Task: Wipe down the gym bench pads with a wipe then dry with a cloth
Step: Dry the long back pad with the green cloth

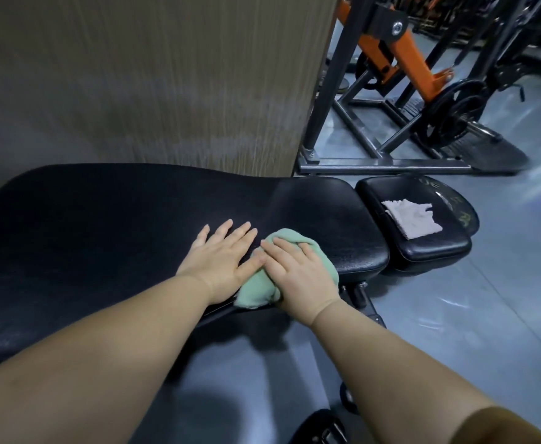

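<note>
green cloth (pixel 257 291) bunched | right fingers (pixel 287 251) curled on it | left fingers (pixel 240 232) splayed on pad (pixel 102 235)

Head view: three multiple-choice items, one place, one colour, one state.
1. The pale wipe lies: A on the floor; B on the small seat pad; C on a shelf.
2. The cloth under the right hand is: A green; B orange; C black.
3. The left hand is: A a fist; B pinching the wipe; C flat on the long pad.
Answers: B, it rests on the seat pad; A, green shows around the fingers; C, straight fingers lie on the pad.
</note>
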Demonstrator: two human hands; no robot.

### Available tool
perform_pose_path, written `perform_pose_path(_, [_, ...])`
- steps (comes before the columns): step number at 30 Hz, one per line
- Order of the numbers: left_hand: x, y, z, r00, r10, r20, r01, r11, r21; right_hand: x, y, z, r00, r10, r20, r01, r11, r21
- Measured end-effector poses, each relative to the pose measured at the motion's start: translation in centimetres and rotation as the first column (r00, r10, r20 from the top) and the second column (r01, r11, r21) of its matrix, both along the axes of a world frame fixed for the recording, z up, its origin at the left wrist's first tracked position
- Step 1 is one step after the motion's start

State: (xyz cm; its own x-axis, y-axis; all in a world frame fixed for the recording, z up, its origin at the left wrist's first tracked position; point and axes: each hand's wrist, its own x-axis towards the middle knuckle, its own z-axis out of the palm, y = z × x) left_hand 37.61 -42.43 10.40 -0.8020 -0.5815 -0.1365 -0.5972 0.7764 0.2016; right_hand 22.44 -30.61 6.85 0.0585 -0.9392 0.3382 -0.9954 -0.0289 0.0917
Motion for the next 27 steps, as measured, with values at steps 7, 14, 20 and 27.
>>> perform_pose_path(7, [-0.1,0.0,0.2,0.999,-0.014,0.036,0.014,1.0,-0.019,-7.4,3.5,0.8,0.996,-0.073,-0.042,0.078,0.989,0.123])
perform_pose_path(14, [-0.1,-0.2,-0.1,0.999,-0.025,0.038,0.026,0.999,-0.044,-13.1,5.8,1.6,0.97,-0.245,0.01,0.237,0.948,0.213])
perform_pose_path(20, [0.0,-0.2,-0.1,0.999,-0.029,0.028,0.03,0.999,-0.034,-13.5,5.9,1.7,0.944,-0.328,0.03,0.311,0.919,0.241])
perform_pose_path(27, [-0.1,-0.3,-0.2,0.999,-0.028,0.024,0.029,0.999,-0.046,-5.8,1.9,1.4,0.981,-0.194,-0.019,0.194,0.96,0.2])
